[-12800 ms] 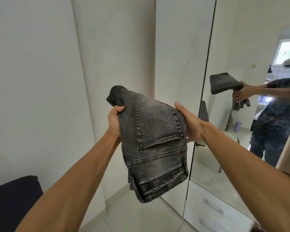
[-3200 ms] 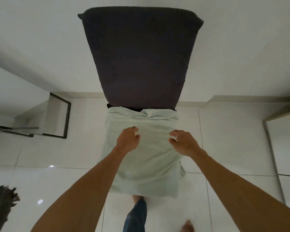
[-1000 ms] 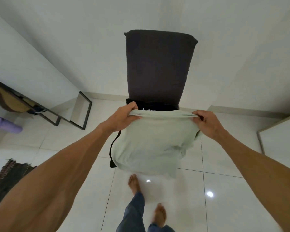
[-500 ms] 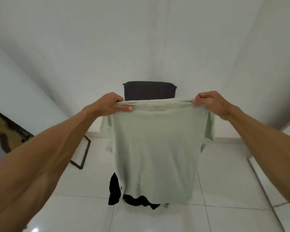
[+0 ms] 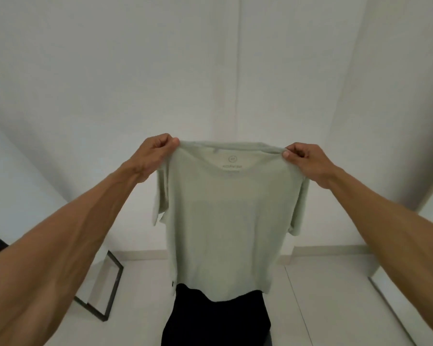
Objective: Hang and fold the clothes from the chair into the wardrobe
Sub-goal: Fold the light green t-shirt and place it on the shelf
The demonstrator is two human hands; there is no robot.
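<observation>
Both hands, left [image 5: 153, 156] and right [image 5: 302, 161], pinch shirt [image 5: 225, 221] shoulders, held up spread. Next, likely: fold or hanger.

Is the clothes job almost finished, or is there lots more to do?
Not finished. Both the left hand and right hand pinch the pale green T-shirt by its shoulders, held up and spread open, neither folded nor hung yet. A black garment shows below it, waiting. The wardrobe is out of view.
</observation>
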